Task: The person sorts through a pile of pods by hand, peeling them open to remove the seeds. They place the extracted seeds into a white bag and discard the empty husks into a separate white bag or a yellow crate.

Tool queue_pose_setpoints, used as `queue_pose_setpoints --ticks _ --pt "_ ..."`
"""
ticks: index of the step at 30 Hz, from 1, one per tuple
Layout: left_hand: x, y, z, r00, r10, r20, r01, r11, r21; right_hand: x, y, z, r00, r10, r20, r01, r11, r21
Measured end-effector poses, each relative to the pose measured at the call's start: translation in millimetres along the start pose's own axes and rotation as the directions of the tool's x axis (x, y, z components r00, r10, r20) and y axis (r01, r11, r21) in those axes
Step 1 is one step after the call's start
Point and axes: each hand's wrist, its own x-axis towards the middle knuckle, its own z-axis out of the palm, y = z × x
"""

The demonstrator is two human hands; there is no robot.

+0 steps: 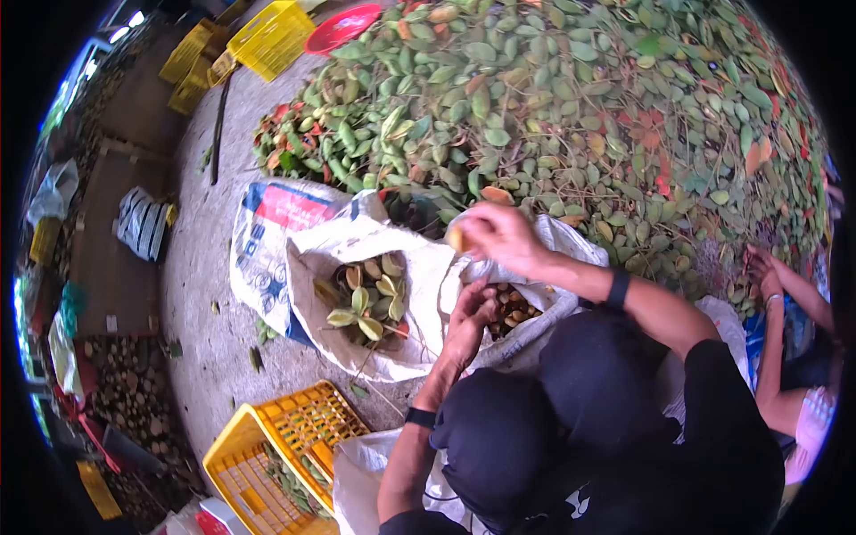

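My right hand (506,239) is raised above the sacks, its fingers pinching a small yellow-brown piece of husk (458,239). Just below it, my left hand (471,314) is curled at the edge of an open white sack (563,308); whatever its fingers hold is hidden. Brown, rounded nuts (514,308) lie inside that sack. To the left stands another open white sack (308,254) with split green and yellowish husks (366,303) in it.
A large heap of green pods (535,116) spreads beyond the sacks. A yellow crate (259,464) lies tilted at lower left. Yellow crates (272,40) and a red basin (343,27) are at the back. Another person's hands (762,272) are at the heap's right edge.
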Motion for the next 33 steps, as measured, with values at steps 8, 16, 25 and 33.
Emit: queue_pose_setpoints --ticks 8,16,25,33 --pt "-16.1 3.9 -9.8 0.981 -0.115 0.157 0.071 0.963 0.258 43.1 0.2 21.0 0.821 -0.457 0.342 0.526 0.838 -0.142" --pt "-45.2 24.0 -2.8 0.972 -0.233 -0.033 0.235 0.963 0.13 94.1 89.2 -212.0 0.623 -0.521 -0.583 -0.028 0.731 -0.682" --pt "-30.8 15.6 -4.2 0.959 -0.26 -0.111 0.261 0.965 -0.001 116.7 49.0 -319.1 0.849 -0.389 -0.357 -0.361 0.064 -0.93" --pt "-39.4 6.3 -14.8 0.968 -0.238 -0.086 0.241 0.97 0.026 94.6 91.2 -305.6 0.937 -0.091 -0.336 -0.281 0.369 -0.886"
